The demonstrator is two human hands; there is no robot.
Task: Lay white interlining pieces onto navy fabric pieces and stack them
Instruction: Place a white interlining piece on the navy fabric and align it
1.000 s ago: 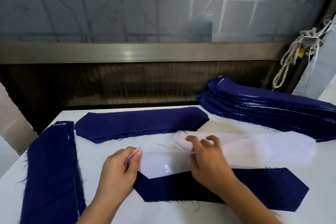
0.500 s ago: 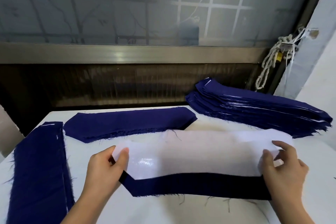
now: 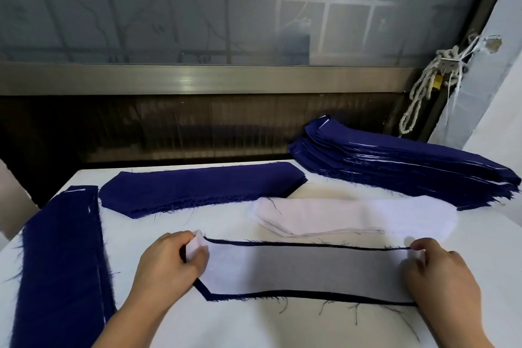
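A white interlining piece [image 3: 305,271] lies over a navy fabric piece [image 3: 282,297], whose dark rim shows along the far, near and left edges. My left hand [image 3: 166,263] pinches the interlining's left end, which curls up a little. Its right end is pinched by my right hand [image 3: 440,274]. Behind them lies a pile of white interlining pieces [image 3: 353,216]. A tall stack of navy pieces [image 3: 401,164] sits at the back right.
A low stack of navy pieces [image 3: 197,186] lies at the back centre of the white table [image 3: 254,328]. Another navy stack [image 3: 62,263] runs along the left edge. A knotted rope [image 3: 423,87] hangs by the window frame at the right.
The interlining has come down toward me and now covers nearly the whole navy piece. My right hand moved from the middle to the right end; my left hand stayed at the left end.
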